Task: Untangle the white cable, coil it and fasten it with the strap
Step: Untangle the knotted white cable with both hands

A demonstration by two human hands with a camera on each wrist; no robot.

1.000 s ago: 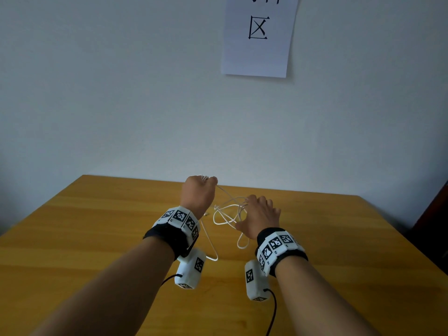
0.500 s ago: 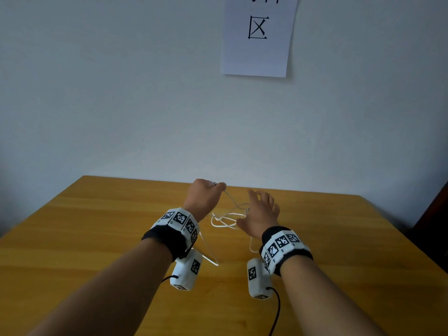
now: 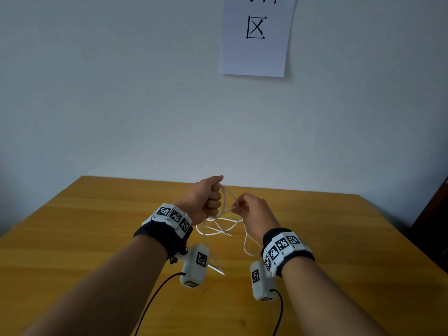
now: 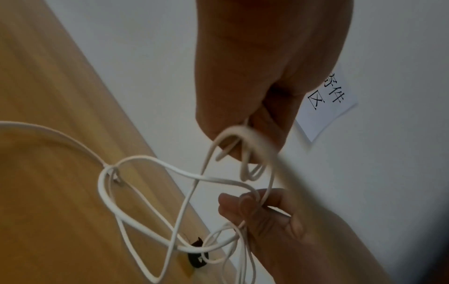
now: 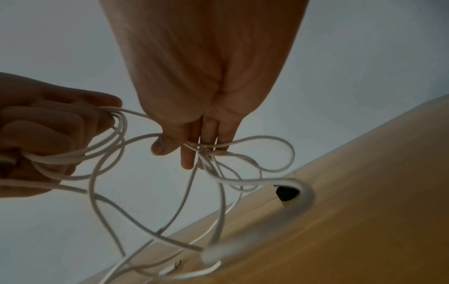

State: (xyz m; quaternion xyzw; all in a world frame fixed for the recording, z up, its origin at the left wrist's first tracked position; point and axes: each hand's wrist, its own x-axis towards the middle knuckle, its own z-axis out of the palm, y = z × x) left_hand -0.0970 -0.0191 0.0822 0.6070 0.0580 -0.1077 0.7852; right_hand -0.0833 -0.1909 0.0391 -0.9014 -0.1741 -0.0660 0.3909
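Observation:
The white cable hangs tangled in loose loops between my two hands above the wooden table. My left hand is a fist around several gathered loops. Just to its right, my right hand pinches a few strands between thumb and fingers. More cable droops down onto the table. A small black piece with a yellow end, probably the strap, lies on the table near its far edge. In the head view my hands hide it.
The table meets a plain white wall, on which a paper sheet with black characters hangs above the hands. A dark piece of furniture stands past the table's right edge. Black wrist-camera leads trail toward me.
Both hands have risen and drawn closer together. The right hand, with fingers spread before, now pinches strands. The left fist has turned so its knuckles face right.

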